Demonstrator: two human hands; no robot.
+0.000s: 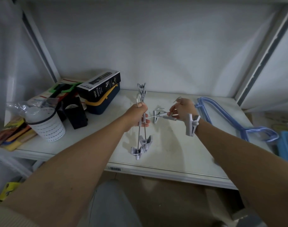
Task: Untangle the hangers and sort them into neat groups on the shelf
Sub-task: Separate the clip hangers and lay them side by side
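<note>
Clip hangers (142, 122): two left, one right

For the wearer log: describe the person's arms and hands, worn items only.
Both forearms are bare up to the frame's lower edge. The left hand and right hand wear no gloves, and no rings or watch are visible. A strip of beige fabric, perhaps a sleeve, shows at the lower left corner.

One head-worn wide-angle view looks forward and down, close over both forearms, onto the white shelf (172, 154) beneath the grips.
</note>
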